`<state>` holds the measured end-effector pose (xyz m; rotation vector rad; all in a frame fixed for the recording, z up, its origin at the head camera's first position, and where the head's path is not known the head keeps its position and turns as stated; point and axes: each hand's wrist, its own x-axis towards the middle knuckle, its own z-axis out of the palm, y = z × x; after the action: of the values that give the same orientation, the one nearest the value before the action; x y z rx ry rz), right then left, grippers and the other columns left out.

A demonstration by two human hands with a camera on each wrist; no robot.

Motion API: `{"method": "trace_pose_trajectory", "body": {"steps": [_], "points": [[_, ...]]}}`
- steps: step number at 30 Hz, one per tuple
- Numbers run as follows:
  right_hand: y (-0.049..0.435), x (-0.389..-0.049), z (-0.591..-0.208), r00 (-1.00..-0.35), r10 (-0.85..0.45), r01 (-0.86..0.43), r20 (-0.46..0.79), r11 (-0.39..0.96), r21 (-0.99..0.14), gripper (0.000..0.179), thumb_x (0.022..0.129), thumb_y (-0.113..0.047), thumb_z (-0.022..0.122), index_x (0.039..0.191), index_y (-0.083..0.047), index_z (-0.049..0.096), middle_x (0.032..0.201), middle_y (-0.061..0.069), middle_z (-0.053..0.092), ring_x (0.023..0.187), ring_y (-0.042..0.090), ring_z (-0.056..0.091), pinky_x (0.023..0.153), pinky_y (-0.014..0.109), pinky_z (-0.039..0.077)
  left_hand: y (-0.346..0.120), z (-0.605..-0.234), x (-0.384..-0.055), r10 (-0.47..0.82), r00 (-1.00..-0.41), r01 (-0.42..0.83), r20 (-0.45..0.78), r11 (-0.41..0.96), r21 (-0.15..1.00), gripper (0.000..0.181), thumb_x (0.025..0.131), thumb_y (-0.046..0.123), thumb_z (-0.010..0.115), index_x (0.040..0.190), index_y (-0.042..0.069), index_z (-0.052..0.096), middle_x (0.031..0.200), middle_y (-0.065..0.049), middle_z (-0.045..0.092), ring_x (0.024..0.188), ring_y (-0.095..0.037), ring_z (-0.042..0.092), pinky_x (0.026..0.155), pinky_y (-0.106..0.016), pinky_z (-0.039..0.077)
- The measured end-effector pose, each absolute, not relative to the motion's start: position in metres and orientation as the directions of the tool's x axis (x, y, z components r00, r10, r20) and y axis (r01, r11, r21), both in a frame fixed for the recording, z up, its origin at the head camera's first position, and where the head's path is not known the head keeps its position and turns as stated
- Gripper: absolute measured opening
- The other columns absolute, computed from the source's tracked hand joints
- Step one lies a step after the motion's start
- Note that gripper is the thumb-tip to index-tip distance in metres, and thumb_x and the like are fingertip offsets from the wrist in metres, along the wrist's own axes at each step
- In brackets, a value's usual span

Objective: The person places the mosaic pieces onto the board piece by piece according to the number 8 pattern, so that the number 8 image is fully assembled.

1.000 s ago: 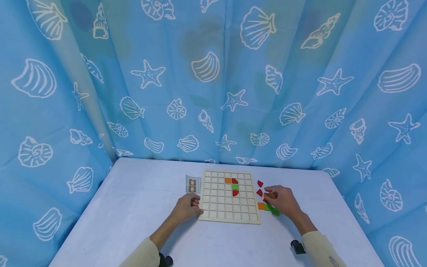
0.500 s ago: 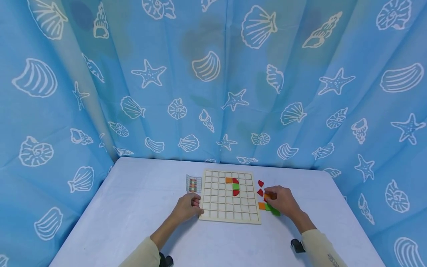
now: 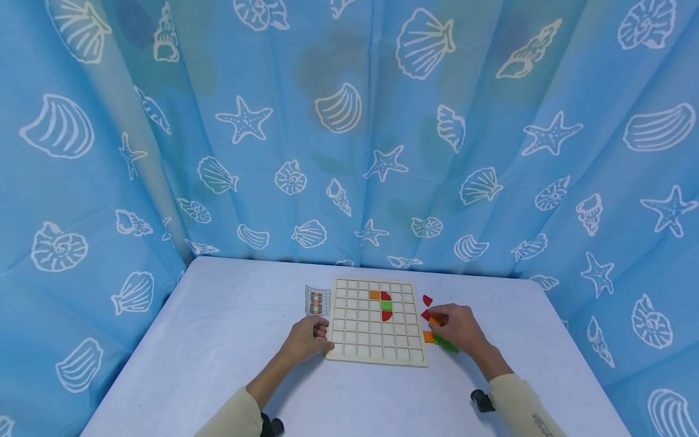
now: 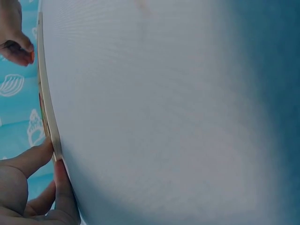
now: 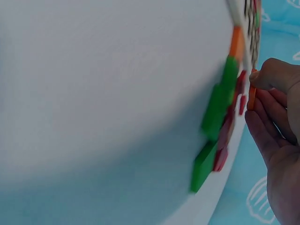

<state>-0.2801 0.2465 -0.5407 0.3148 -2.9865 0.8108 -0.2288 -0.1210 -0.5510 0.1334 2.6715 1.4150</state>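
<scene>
My left hand holds the left edge of a wooden grid board; in the left wrist view, thumb and finger pinch its rim. An orange tile is pinched between thumb and fingers of my right hand, just right of the board. Set in the grid are an orange square, a green square and two rounded red pieces, one above and one below the green. Loose beside the right hand lie red pieces, green tiles and another orange square, partly covered by the hand in the head view.
A printed pattern card lies against the board's upper left side. The white-covered table backs onto a blue shell-patterned curtain. Dark wrist mounts sit under both sleeves.
My right hand has shifted slightly left with the orange tile, which now sits lower between the fingertips, near the lower loose red piece. The left hand stays on the board's edge.
</scene>
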Motion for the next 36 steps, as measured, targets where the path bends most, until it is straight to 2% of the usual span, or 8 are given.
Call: {"method": "trace_pose_trajectory", "body": {"steps": [9, 16, 27, 36], "points": [[0.207, -0.282, -0.532, -0.972, -0.207, -0.232, 0.108, 0.806, -0.544, 0.044, 0.076, -0.019, 0.083, 0.118, -0.011, 0.071, 0.104, 0.003, 0.067, 0.093, 0.02, 0.058, 0.078, 0.035, 0.053, -0.123, -0.555, -0.229, 0.131, -0.99, 0.024, -0.06, 0.558, 0.829, 0.046, 0.075, 0.01, 0.083, 0.113, -0.001, 0.061, 0.087, -0.003, 0.054, 0.08, -0.017, 0.052, 0.067, -0.027, 0.046], [0.173, -0.283, -0.535, -0.968, -0.231, -0.248, 0.102, 0.79, -0.561, 0.047, 0.076, -0.019, 0.083, 0.12, -0.014, 0.07, 0.113, 0.004, 0.067, 0.105, 0.021, 0.058, 0.083, 0.039, 0.053, -0.122, -0.558, -0.231, 0.127, -0.99, 0.014, -0.068, 0.555, 0.832, 0.046, 0.075, 0.011, 0.083, 0.113, -0.001, 0.061, 0.088, -0.003, 0.055, 0.081, -0.016, 0.052, 0.068, -0.027, 0.046], [0.142, -0.287, -0.545, -0.915, -0.356, -0.399, 0.191, 0.723, -0.564, 0.037, 0.078, -0.018, 0.082, 0.113, -0.013, 0.074, 0.099, -0.004, 0.068, 0.087, 0.013, 0.057, 0.073, 0.027, 0.053, -0.121, -0.556, -0.23, 0.14, -0.989, 0.047, -0.039, 0.562, 0.826, 0.046, 0.075, 0.011, 0.083, 0.113, -0.002, 0.061, 0.088, -0.003, 0.055, 0.08, -0.016, 0.052, 0.067, -0.026, 0.046], [0.132, -0.29, -0.545, -0.922, -0.362, -0.378, 0.14, 0.755, -0.535, 0.036, 0.081, -0.018, 0.079, 0.117, -0.016, 0.072, 0.107, -0.003, 0.068, 0.097, 0.016, 0.055, 0.08, 0.029, 0.052, -0.122, -0.555, -0.228, 0.139, -0.989, 0.045, -0.042, 0.565, 0.824, 0.046, 0.075, 0.011, 0.083, 0.114, -0.002, 0.061, 0.088, -0.002, 0.054, 0.081, -0.015, 0.052, 0.068, -0.026, 0.046]]}}
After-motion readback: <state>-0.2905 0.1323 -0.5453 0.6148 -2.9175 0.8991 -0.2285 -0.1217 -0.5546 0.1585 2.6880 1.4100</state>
